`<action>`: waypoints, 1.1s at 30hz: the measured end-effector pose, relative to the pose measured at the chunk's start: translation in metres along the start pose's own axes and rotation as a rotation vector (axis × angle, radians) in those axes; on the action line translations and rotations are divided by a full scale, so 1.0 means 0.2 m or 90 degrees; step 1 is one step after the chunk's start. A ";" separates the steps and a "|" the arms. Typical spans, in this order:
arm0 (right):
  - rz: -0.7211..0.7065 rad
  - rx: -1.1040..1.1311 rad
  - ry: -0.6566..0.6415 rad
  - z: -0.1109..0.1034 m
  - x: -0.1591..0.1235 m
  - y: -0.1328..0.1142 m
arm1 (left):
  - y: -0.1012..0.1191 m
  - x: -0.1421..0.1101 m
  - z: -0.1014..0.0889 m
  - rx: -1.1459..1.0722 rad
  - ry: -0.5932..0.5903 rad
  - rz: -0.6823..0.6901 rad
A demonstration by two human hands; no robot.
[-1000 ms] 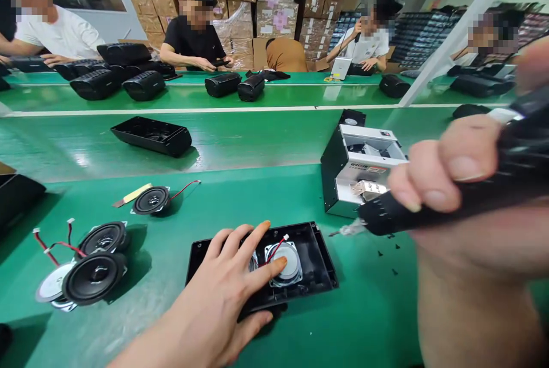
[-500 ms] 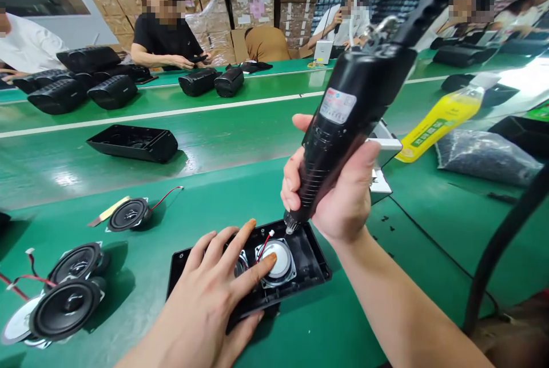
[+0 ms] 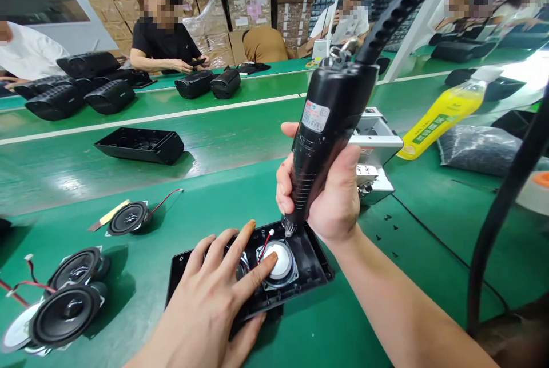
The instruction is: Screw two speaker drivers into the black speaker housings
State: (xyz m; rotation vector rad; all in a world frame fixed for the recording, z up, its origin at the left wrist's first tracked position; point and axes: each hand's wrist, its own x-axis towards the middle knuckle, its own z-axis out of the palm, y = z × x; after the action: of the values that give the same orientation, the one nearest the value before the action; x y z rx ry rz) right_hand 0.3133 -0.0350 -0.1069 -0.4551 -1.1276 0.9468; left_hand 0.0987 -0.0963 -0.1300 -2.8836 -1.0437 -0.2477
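Observation:
My right hand (image 3: 328, 199) is wrapped round a black electric screwdriver (image 3: 317, 139), which leans with its tip down at the upper edge of a speaker's mounting frame. That speaker (image 3: 281, 268) lies back side up in a black speaker housing (image 3: 311, 259), its short red-and-black lead sticking up. My left hand (image 3: 218, 285) grips the housing, fingers spread across the top and thumb at the near side. One fingertip rests on the speaker's round back. A second speaker in the housing is mostly hidden under my left fingers. The screwdriver's bit tip is too small to make out.
Loose speakers (image 3: 64, 314) with leads lie at left, another speaker (image 3: 128, 218) beside a yellow-handled blade. An open black housing (image 3: 139, 145) sits on the green belt. At right are a metal screw feeder (image 3: 377, 145), small screws, a yellow bottle (image 3: 446, 114) and a thick black cable (image 3: 493, 231). People sit opposite.
My right hand and the screwdriver's upper end have shifted left, and the tool stands slightly more upright. More of the screw feeder shows. The housing on the belt has moved a little right.

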 end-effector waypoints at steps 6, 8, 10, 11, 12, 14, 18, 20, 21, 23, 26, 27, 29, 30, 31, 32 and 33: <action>-0.003 -0.005 -0.015 -0.01 -0.01 0.01 | 0.00 0.01 0.01 -0.010 0.004 -0.001; -0.006 -0.001 -0.018 0.00 -0.01 0.01 | -0.02 0.00 0.02 -0.009 0.007 0.013; -0.009 0.004 -0.023 0.00 -0.01 0.00 | -0.04 0.00 0.03 -0.008 0.009 0.034; -0.011 0.004 -0.024 0.00 -0.01 0.00 | -0.04 -0.01 0.04 -0.007 0.009 0.042; -0.013 0.003 -0.025 0.00 0.00 0.00 | -0.05 -0.01 0.04 -0.006 0.009 0.048; -0.014 -0.002 -0.023 0.00 0.00 0.00 | -0.05 -0.01 0.04 -0.005 0.008 0.045; -0.009 -0.007 -0.024 0.00 0.00 0.00 | -0.05 -0.01 0.04 -0.004 0.013 0.042; -0.007 -0.001 -0.026 0.00 -0.01 0.01 | -0.05 -0.01 0.04 -0.003 0.010 0.047; -0.005 0.004 -0.026 0.00 -0.01 0.01 | -0.05 -0.01 0.04 -0.001 0.007 0.050; 0.003 0.013 -0.024 0.00 -0.02 0.01 | -0.06 -0.01 0.04 0.002 0.003 0.052; 0.007 0.022 -0.024 0.01 -0.02 0.02 | -0.06 -0.01 0.04 0.004 -0.002 0.051; 0.009 0.029 -0.032 0.01 -0.03 0.02 | -0.06 -0.01 0.04 0.005 -0.004 0.050; 0.021 0.047 -0.060 0.01 -0.04 0.02 | -0.06 0.00 0.04 0.008 -0.004 0.050; 0.028 0.057 -0.075 0.01 -0.05 0.03 | -0.06 0.00 0.04 0.010 -0.002 0.051; 0.036 0.066 -0.088 0.01 -0.06 0.03 | -0.06 0.00 0.04 0.011 0.002 0.051; 0.042 0.071 -0.099 0.01 -0.07 0.04 | -0.06 0.00 0.04 0.011 0.008 0.053; 0.046 0.074 -0.105 0.01 -0.08 0.04 | -0.07 0.00 0.04 0.010 0.012 0.054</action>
State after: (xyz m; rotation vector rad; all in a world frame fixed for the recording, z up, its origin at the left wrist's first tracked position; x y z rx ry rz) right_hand 0.3074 -0.0440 -0.1210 -0.3298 -1.2042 1.1232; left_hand 0.0906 -0.0854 -0.1389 -2.8965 -0.9125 -0.2605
